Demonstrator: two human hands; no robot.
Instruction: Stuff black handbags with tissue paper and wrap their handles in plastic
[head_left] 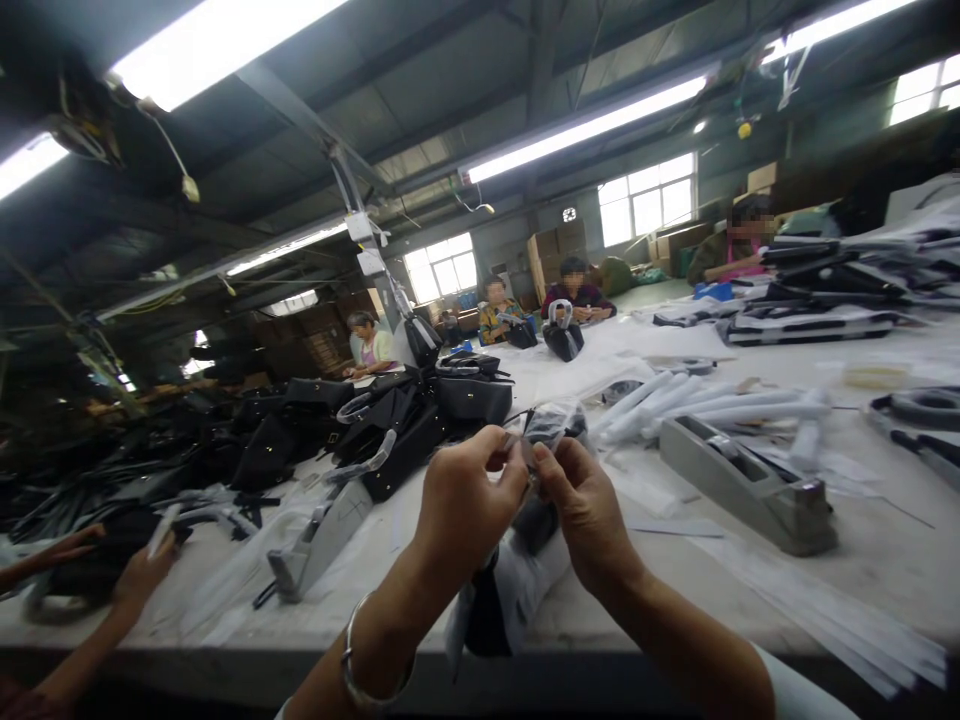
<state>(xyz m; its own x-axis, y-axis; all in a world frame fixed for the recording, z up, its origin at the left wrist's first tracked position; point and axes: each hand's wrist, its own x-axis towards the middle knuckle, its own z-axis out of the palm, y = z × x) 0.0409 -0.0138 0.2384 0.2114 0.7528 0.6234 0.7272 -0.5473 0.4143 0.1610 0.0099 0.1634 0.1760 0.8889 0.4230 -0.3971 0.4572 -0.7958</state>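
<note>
Manipulating an indistinct small piece (528,456) near plastic wrap (561,418), left hand (463,490) and right hand (594,505) apparently pinch it; next calls for steady alignment.

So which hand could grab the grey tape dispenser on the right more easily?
Probably the right hand: the grey tape dispenser sits on its side, closer to it. The left hand would have to reach across.

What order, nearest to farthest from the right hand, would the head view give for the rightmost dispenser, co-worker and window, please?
1. Dispenser: right of the right hand.
2. Co-worker: across the table.
3. Window: background, upper right.
</note>
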